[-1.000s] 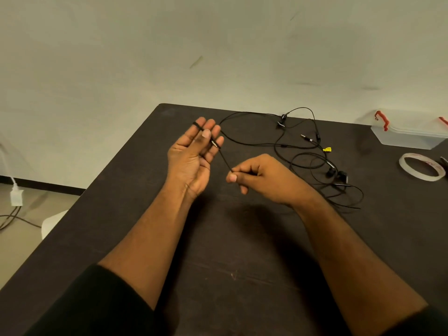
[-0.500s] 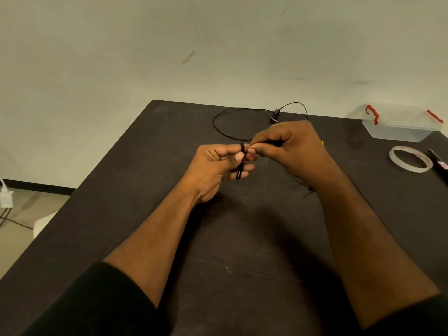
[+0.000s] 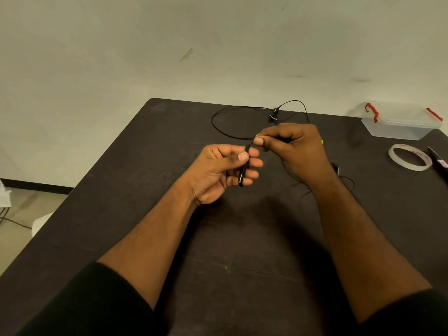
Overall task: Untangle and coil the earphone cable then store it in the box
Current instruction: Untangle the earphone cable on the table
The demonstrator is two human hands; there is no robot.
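1. One dark surface (image 3: 242, 238) fills the lower view, its far edge against a pale wall (image 3: 218, 44) marked with a few scuffs. At the far left the floor (image 3: 19, 214) shows, with a white plug (image 3: 4, 195) and loose wires.
2. Two bare forearms reach in from black sleeves (image 3: 84, 304) and meet above the middle of the surface.
3. The left hand (image 3: 223, 170) has its fingers curled, thumb pressed over a black, glossy length of the cable (image 3: 243, 173). That length runs nearly upright in the view, its lower end at the little finger, its upper end leaning toward the right hand. So the left grip is clenched on the cable.
4. The right hand (image 3: 291, 146) pinches the same cable between thumb and forefinger, just beside the left fingertips; its grip is likewise clenched on the cable.
5. The rest of the cable lies on the surface behind the hands, a wide loop by the far edge, with more strands showing past the right wrist.
6. A clear box (image 3: 400, 122) with red clasps sits at the far right corner, lid on.
7. Nearer, to the right, lies a tape roll (image 3: 409, 161), flat, with a dark pen-like thing (image 3: 438, 163) just beside it.
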